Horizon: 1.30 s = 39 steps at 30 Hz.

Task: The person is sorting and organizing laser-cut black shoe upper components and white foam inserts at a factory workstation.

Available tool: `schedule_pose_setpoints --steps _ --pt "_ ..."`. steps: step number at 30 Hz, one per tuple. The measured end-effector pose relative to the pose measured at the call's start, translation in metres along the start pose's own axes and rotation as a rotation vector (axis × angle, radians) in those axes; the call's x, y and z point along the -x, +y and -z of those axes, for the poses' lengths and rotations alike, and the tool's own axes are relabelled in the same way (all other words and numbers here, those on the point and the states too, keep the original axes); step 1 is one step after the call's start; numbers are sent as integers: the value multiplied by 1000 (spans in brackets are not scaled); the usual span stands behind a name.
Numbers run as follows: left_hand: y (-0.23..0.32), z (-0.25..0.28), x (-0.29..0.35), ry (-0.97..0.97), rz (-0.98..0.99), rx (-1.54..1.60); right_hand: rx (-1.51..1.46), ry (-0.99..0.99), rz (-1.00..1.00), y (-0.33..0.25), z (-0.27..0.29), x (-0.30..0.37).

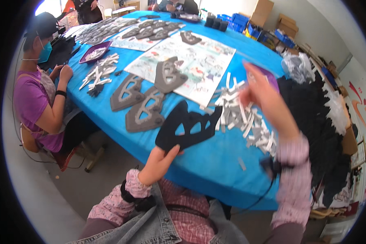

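Co-worker [36,91]: purple top, seated between nine and ten o'clock
Chair [29,140]: nine o'clock, under the co-worker
Standing person [88,12]: between ten and eleven, dark apron
Table [252,53]: blue cloth, running toward twelve
Black stacks [216,24]: between twelve and one
Blue bins [237,21]: one o'clock
Cartons [262,12]: between one and two
Plastic bag [297,67]: two o'clock, clear, crumpled
Wall [364,83]: toward three, red markings
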<state>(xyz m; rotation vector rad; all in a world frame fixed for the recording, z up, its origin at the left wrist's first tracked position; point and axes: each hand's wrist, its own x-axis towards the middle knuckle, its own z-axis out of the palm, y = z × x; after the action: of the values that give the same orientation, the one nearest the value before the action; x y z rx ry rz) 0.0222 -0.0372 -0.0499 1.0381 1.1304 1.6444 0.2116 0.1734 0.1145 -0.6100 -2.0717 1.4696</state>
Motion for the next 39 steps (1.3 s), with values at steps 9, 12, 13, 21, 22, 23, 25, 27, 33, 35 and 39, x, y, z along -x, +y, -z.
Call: schedule_pose_setpoints --steps 9,12,13,21,22,23,25,27,33,35,39 --pt "2 10 6 -57 4 -111 -1038 462 56 58 14 -149" --pt "5 12 4 -82 -17 -208 -1088 481 -26 68 14 -151" --pt "6 11 3 -113 -20 -220 -1026 511 -9 70 15 -151" --pt "14 16 3 -172 69 -286 -998 440 -29 76 17 -155" --pt "12 16 3 -164 77 -260 -992 455 -25 77 15 -157" --pt "11 16 4 -163 56 -262 -986 462 -20 78 14 -159" --pt "9 17 4 -167 87 -216 -957 542 -44 81 11 -163" --pt "8 21 3 -201 109 -85 -927 615 -61 85 11 -165" --pt "13 41 -5 -259 279 469 -784 522 -145 86 12 -166" --pt "13 43 -6 -282 287 515 -590 409 -122 82 10 -165" --pt "11 40 -4 -268 270 485 -726 319 -46 74 3 -161"
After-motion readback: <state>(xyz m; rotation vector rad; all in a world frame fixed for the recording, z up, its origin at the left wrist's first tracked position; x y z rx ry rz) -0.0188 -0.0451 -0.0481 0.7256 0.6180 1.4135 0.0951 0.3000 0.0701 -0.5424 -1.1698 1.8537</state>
